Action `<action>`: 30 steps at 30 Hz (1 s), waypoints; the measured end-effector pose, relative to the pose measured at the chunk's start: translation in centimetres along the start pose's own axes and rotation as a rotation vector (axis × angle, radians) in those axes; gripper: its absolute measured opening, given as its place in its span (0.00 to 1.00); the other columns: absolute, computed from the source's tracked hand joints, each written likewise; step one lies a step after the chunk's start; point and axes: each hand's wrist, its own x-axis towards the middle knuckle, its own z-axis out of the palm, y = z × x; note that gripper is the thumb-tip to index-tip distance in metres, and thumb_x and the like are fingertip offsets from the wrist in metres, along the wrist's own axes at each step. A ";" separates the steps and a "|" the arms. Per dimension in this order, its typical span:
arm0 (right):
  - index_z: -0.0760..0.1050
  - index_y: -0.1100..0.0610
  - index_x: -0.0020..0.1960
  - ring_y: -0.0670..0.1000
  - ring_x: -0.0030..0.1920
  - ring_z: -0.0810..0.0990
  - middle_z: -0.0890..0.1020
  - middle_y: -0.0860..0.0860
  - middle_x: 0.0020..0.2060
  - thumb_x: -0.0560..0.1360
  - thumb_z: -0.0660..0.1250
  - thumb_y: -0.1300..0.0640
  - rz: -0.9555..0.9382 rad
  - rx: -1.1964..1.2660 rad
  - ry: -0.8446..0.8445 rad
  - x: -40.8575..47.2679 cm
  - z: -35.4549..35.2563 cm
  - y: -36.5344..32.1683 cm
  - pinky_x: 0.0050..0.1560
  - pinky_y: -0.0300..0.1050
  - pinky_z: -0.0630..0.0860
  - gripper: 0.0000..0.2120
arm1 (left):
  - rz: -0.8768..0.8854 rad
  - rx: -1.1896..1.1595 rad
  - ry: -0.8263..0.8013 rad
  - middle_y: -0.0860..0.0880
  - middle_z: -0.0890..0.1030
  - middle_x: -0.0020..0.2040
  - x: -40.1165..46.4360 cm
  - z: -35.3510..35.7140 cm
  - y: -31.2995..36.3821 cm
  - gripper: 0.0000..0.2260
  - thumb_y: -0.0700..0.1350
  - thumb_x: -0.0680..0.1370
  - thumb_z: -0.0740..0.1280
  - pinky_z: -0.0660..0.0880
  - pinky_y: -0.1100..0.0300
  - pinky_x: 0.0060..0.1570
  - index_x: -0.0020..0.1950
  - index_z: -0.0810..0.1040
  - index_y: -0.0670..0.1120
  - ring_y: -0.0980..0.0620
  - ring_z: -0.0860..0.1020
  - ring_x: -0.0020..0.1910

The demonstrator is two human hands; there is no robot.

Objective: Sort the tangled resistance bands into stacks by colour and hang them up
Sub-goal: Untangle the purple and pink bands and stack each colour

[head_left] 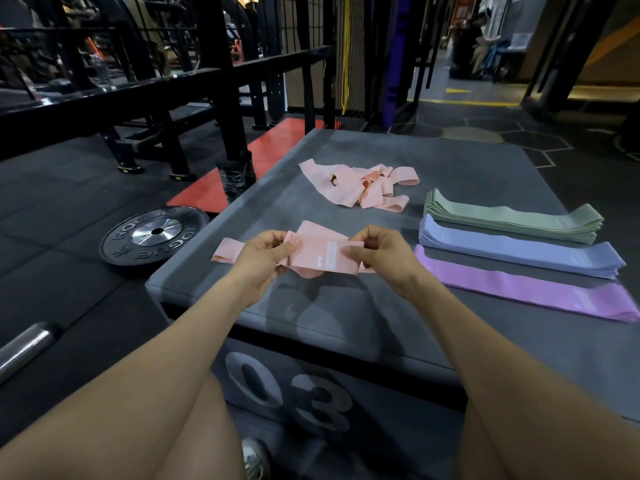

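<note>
Both hands smoothing one pink band

Left hand (263, 254) and right hand (377, 252) pinch the pink band (322, 252) between their fingers — sorting step; next, flatten it, then untangle the pink heap (360, 185) beyond the fingers.

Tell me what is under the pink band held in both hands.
Under the pink band, held by the left hand and right hand, lies the grey box top. Another pink band pokes out left; its remainder is covered.

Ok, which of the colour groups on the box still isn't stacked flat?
The pink bands at the far side of the box: a tangled heap, while the green, blue and purple stacks lie flat on the right.
</note>
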 end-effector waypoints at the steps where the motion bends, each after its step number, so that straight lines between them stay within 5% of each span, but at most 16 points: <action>1: 0.72 0.57 0.36 0.41 0.27 0.75 0.78 0.51 0.30 0.72 0.70 0.68 -0.006 -0.001 0.015 -0.2 -0.1 0.0 0.33 0.35 0.72 0.10 | 0.003 0.005 0.003 0.51 0.81 0.37 0.0 -0.1 0.0 0.06 0.37 0.78 0.64 0.76 0.68 0.33 0.43 0.75 0.45 0.59 0.79 0.33; 9: 0.71 0.54 0.50 0.50 0.41 0.75 0.78 0.53 0.42 0.72 0.70 0.64 0.012 -0.189 0.158 -1.9 -0.3 0.4 0.45 0.47 0.75 0.12 | 0.072 0.089 0.098 0.57 0.81 0.29 -0.5 -1.7 -0.2 0.07 0.39 0.78 0.64 0.73 0.61 0.43 0.41 0.76 0.47 0.55 0.76 0.37; 14: 0.77 0.59 0.51 0.54 0.46 0.77 0.80 0.54 0.45 0.71 0.71 0.60 0.079 -0.439 0.249 -3.1 -1.6 -0.2 0.51 0.49 0.76 0.10 | 0.150 0.199 0.214 0.52 0.79 0.33 -1.2 -3.6 -0.2 0.09 0.40 0.78 0.66 0.71 0.61 0.39 0.38 0.77 0.49 0.51 0.75 0.39; 19: 0.77 0.63 0.48 0.54 0.41 0.73 0.77 0.55 0.39 0.72 0.72 0.58 0.077 -0.549 0.318 -4.2 -2.7 -1.5 0.41 0.43 0.68 0.10 | 0.227 0.356 0.242 0.51 0.78 0.36 -2.0 -5.5 1.3 0.08 0.43 0.77 0.67 0.72 0.53 0.46 0.37 0.77 0.50 0.49 0.75 0.41; 25: 0.78 0.63 0.44 0.54 0.39 0.71 0.76 0.54 0.37 0.75 0.64 0.62 0.105 -0.613 0.409 -4.6 -3.2 -3.2 0.35 0.39 0.64 0.06 | 0.207 0.305 0.363 0.43 0.78 0.39 -1.4 -6.9 3.9 0.07 0.44 0.77 0.67 0.72 0.54 0.43 0.41 0.78 0.42 0.49 0.74 0.40; 30: 0.66 0.62 0.31 0.52 0.26 0.63 0.66 0.53 0.24 0.74 0.65 0.60 0.148 -0.609 0.477 -3.5 -3.3 -4.0 0.21 0.38 0.63 0.15 | 0.084 0.344 0.472 0.43 0.79 0.42 1.0 -8.6 4.4 0.09 0.48 0.77 0.67 0.75 0.51 0.47 0.47 0.79 0.42 0.47 0.76 0.40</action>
